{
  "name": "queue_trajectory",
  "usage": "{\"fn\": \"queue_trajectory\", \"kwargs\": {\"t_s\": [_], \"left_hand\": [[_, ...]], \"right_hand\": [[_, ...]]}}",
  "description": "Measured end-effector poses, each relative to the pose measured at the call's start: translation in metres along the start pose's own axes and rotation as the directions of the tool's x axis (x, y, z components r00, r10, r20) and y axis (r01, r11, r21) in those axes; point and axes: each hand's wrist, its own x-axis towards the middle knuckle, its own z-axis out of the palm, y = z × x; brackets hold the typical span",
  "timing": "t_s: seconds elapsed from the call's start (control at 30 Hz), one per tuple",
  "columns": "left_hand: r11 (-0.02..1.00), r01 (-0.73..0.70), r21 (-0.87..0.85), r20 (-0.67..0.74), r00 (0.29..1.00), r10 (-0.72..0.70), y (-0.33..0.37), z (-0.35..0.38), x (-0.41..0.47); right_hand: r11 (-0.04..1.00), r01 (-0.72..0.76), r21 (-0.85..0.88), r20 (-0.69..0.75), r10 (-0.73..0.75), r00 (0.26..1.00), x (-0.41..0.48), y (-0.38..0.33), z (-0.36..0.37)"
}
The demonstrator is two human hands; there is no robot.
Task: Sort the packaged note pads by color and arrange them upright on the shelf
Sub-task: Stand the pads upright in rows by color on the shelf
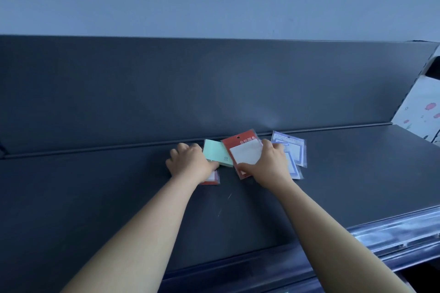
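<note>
Two arms in shot here: left forearm (142, 233) and right forearm (333, 233), both bare all the way up from the bottom edge. Left hand (190, 162) bare, right hand (269, 164) bare too. Finer detail is lost to blur.

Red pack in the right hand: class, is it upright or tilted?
Tilted, not upright. The right hand grips the red pack at a slant, hang-hole end toward the back panel, overlapping the green pad.

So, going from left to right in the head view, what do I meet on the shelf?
First the left hand, then the green pad, the red pad, the right hand, the blue pads.
</note>
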Motion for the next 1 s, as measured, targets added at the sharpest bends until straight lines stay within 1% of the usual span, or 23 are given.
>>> {"fn": "queue_trajectory", "kwargs": {"t_s": [0.07, 0.17, 0.23, 0.37, 0.47, 0.57, 0.63, 0.77, 0.83, 0.93, 1.0], "left_hand": [[0.999, 0.047, -0.007, 0.016, 0.999, -0.047, -0.007, -0.006, -0.003], [0.991, 0.130, -0.018, 0.073, 0.989, -0.129, -0.017, -0.020, -0.009], [0.981, 0.155, -0.120, 0.100, 0.985, -0.143, -0.023, -0.028, -0.012], [0.945, 0.128, -0.301, 0.075, 0.991, -0.111, -0.044, -0.036, -0.019], [0.878, 0.081, -0.472, 0.016, 0.996, -0.083, -0.067, -0.042, -0.023], [0.774, 0.006, -0.633, -0.097, 0.991, -0.088, -0.092, -0.054, -0.034], [0.715, -0.040, -0.698, -0.173, 0.978, -0.114, -0.108, -0.063, -0.044], [0.669, -0.088, -0.738, -0.273, 0.946, -0.176, -0.144, -0.080, -0.065], [0.656, -0.093, -0.749, -0.295, 0.933, -0.206, -0.165, -0.086, -0.073], [0.650, -0.093, -0.754, -0.323, 0.914, -0.244, -0.200, -0.094, -0.083], [0.624, -0.095, -0.776, -0.321, 0.911, -0.260, -0.224, -0.100, -0.091]], "right_hand": [[0.995, -0.014, 0.097, 0.000, 0.015, 1.000, -0.001, 0.000, -0.005], [0.987, -0.029, 0.155, 0.021, 0.026, 0.999, -0.001, 0.000, -0.011], [0.978, -0.010, 0.209, 0.004, 0.010, 1.000, 0.001, -0.001, -0.012], [0.926, 0.085, 0.368, -0.073, -0.062, 0.995, -0.003, -0.010, -0.014], [0.866, 0.143, 0.479, -0.078, -0.120, 0.990, -0.010, -0.026, -0.014], [0.835, 0.165, 0.524, -0.051, -0.162, 0.985, -0.014, -0.045, -0.005], [0.821, 0.173, 0.543, -0.038, -0.181, 0.983, -0.017, -0.060, 0.003], [0.758, 0.187, 0.624, 0.005, -0.243, 0.970, -0.031, -0.095, 0.019], [0.722, 0.180, 0.668, 0.039, -0.276, 0.960, -0.040, -0.114, 0.028], [0.699, 0.184, 0.691, 0.070, -0.318, 0.945, -0.056, -0.142, 0.043], [0.683, 0.179, 0.708, 0.087, -0.336, 0.938, -0.068, -0.162, 0.054]]}}
